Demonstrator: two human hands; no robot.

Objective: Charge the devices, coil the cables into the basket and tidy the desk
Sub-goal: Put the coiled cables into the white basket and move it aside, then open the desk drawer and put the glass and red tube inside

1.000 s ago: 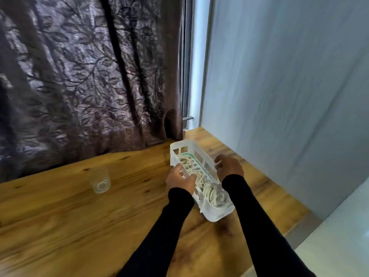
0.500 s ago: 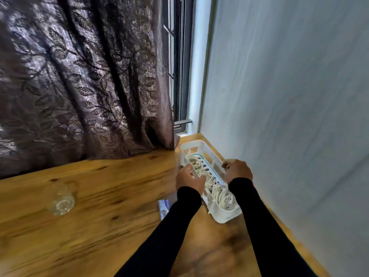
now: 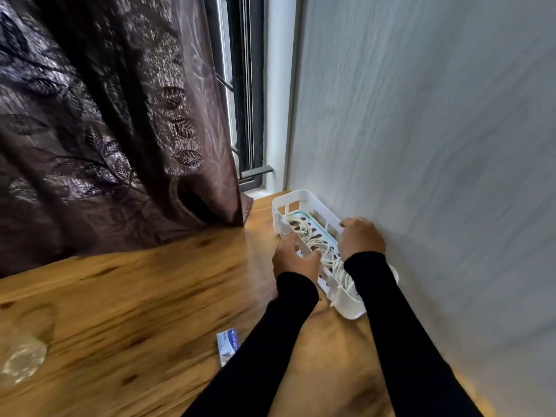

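Grey wall [image 3: 436, 145] filling the right side. Dark leaf-patterned curtain [image 3: 105, 121] hanging across the far left, hem down on the desk; dark window frame [image 3: 249, 94] showing in the gap between curtain and wall. Wooden desk [image 3: 135, 311] spreading from near left to the far right corner.

White slotted basket [image 3: 304, 200] on the desk at the far right, long side right against the wall, far end close to the window corner. White cables [image 3: 316, 245] coiled inside, lying along its length.

Two black sleeves reaching in from the near edge. Left hand [image 3: 293, 260] on the basket's left long wall, thumb hooked over the rim, fingers down the outside. Right hand [image 3: 359, 237] on the right long rim beside the wall, fingers curled over it. Hands apart, one on each side, basket clamped between them.

Blurred clear glass [image 3: 24, 361] at the near left, well apart from the basket. Small blue-and-white packet [image 3: 227, 344] flat on the desk, just left of the left sleeve.
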